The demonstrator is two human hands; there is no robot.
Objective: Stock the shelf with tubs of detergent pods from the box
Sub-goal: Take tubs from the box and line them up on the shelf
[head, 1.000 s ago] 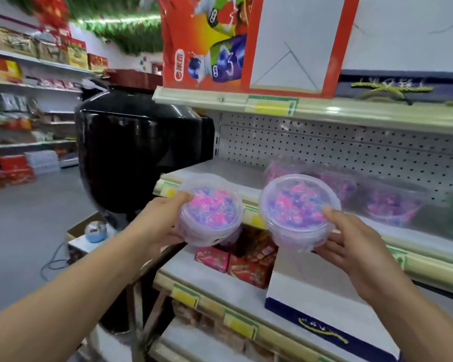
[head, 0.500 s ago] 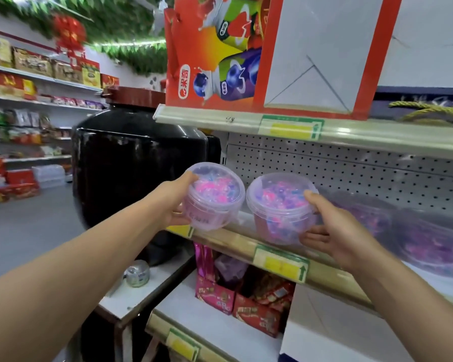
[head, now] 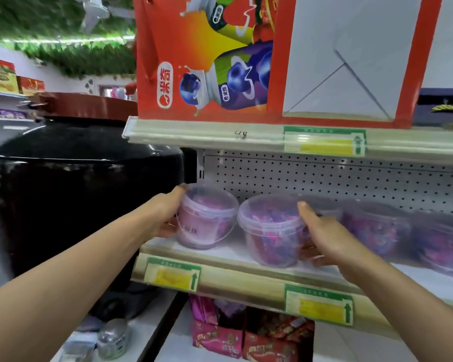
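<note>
Bare forearms reach up from the bottom corners, mine, one to each tub. My left hand (head: 165, 215) is wrapped around the left side of a clear round plastic tub of pink and purple detergent pods (head: 205, 218), thumb up at the lid rim, fingers curled under against its wall, so the hand is closed on it. The tub stands upright on the cream metal shelf (head: 228, 253), near the shelf's left end. My right hand (head: 324, 236) grips a second clear plastic tub of pods (head: 270, 231) from its right side, thumb on the lid edge, fingers spread along the lower wall. This tub also sits upright on the shelf, just beside the first, a narrow gap between them. Yellow and green price tags (head: 319, 304) line the shelf's front lip. Farther right, more tubs of pods (head: 377, 226) stand in a blurred row against the white perforated back panel (head: 324, 176). Left of the shelf stands a large glossy black jar (head: 84, 199).
</note>
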